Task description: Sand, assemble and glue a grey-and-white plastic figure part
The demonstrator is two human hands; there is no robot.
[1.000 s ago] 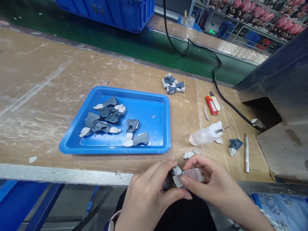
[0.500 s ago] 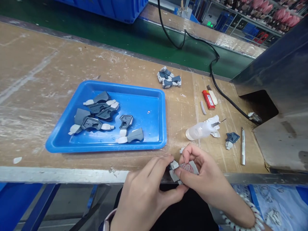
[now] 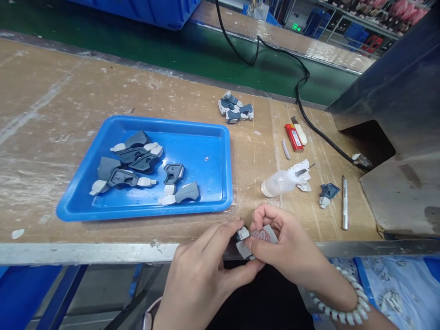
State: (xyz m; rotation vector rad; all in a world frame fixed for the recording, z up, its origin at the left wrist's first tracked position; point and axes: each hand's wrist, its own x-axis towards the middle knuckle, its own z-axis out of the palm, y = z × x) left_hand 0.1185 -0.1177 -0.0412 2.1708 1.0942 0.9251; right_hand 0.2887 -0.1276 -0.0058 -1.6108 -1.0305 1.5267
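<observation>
At the table's front edge my left hand (image 3: 209,266) is closed on a small grey-and-white plastic part (image 3: 243,233), most of it hidden by the fingers. My right hand (image 3: 280,238) pinches a piece of sandpaper (image 3: 268,234) with red print on its back, against or close beside the part. Just beyond my hands lies a clear squeeze bottle (image 3: 280,183) with a thin metal tip and white tissue around its neck. Similar dark grey and white parts (image 3: 187,192) lie in the blue tray (image 3: 225,169) to the left.
Another grey part (image 3: 329,195) and a silver pen-like knife (image 3: 344,201) lie at the right. A red lighter (image 3: 294,137) is behind the bottle. Several parts (image 3: 236,108) sit in a pile at the back. A black cable (image 3: 321,133) runs past a dark metal housing (image 3: 388,82).
The whole view has shifted slightly, so the tray and bottle appear a little further left. Both hands keep their hold, with only small finger movement.
</observation>
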